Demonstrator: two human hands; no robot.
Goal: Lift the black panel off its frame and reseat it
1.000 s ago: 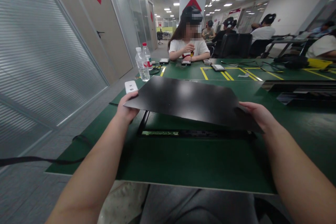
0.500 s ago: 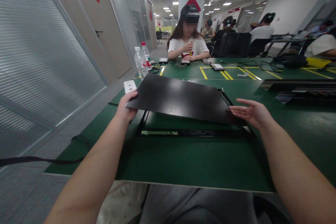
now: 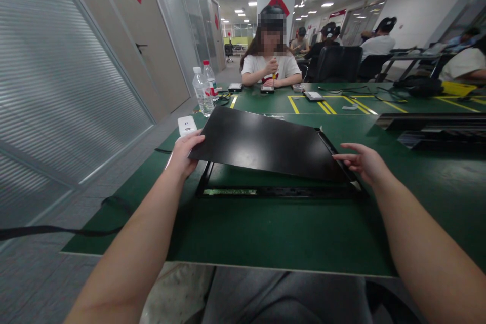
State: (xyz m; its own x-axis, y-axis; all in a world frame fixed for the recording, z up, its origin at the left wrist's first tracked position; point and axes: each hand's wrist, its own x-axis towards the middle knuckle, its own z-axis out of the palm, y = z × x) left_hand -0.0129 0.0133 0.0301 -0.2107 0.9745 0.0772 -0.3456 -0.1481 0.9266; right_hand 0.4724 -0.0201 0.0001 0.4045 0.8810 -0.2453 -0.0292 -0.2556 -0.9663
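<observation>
A thin, glossy black panel (image 3: 261,144) lies tilted over a black rectangular frame (image 3: 296,192) on the green table. My left hand (image 3: 186,151) is closed on the panel's left edge, thumb on top, and keeps that end raised. The panel's right end rests low, at the right side of the frame. There my right hand (image 3: 362,162) is open, index finger stretched toward the panel's right edge with its tip at or very near it. A green circuit strip (image 3: 230,192) shows along the frame's near side. The panel hides much of the frame's far side.
A white device (image 3: 187,125) and two bottles (image 3: 203,92) stand beyond my left hand. Dark strip-like parts (image 3: 440,134) lie at the right. Across the table (image 3: 266,233), a person (image 3: 271,63) holds a yellow-handled tool over a small device (image 3: 267,89).
The panel's left end has shifted slightly to the right with my left hand. On my right hand, the lower fingers have curled in while the index finger stays stretched out.
</observation>
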